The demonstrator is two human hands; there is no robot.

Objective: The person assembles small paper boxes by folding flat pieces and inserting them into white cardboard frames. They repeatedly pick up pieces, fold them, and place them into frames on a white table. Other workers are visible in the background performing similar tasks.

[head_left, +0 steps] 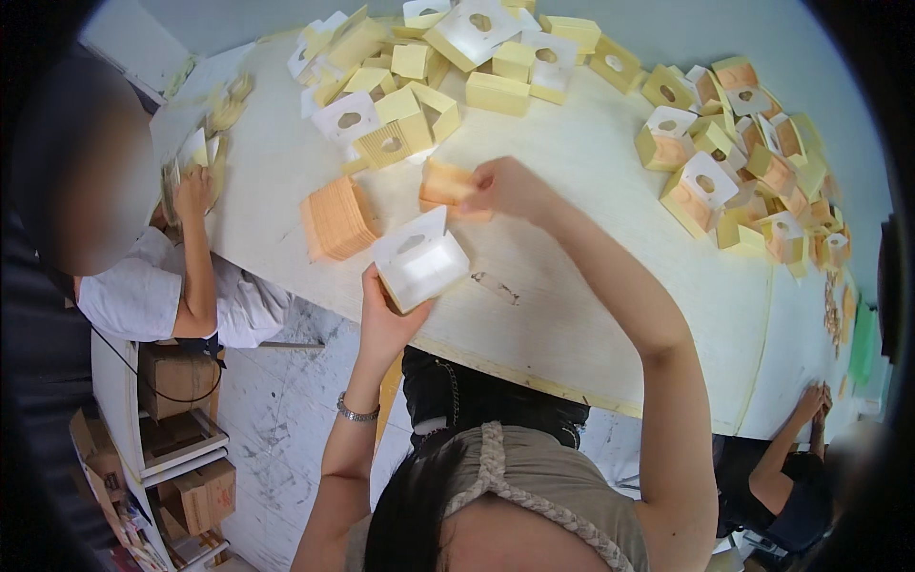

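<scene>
- Works at a pale table [591,276], with both arms reaching in over the near edge.
- Faces a big pile of boxes [498,93], yellow and white, heaped along the far edge and spilling inward.
- Has a second pile [703,181] well to the right, running down toward the table's right end.
- Holds a white-lined box [426,267] in the left hand [386,322], just inside the near edge; grips with thumb and fingers wrapped around the near left corner. Shows the opening upward, the holed flap on the far side, and the long axis slanting, right end nearer the far edge.
- Has an orange stack [335,221] just left of the box, a little nearer the far edge; closer to the left hand than to the right.
- Pinches a folded orange card [444,181] at its right end in the right hand [515,191], fingertips together. Has that card beyond the box, on the far-edge side and slightly right, lying roughly left to right; cannot tell whether touching the table.
</scene>
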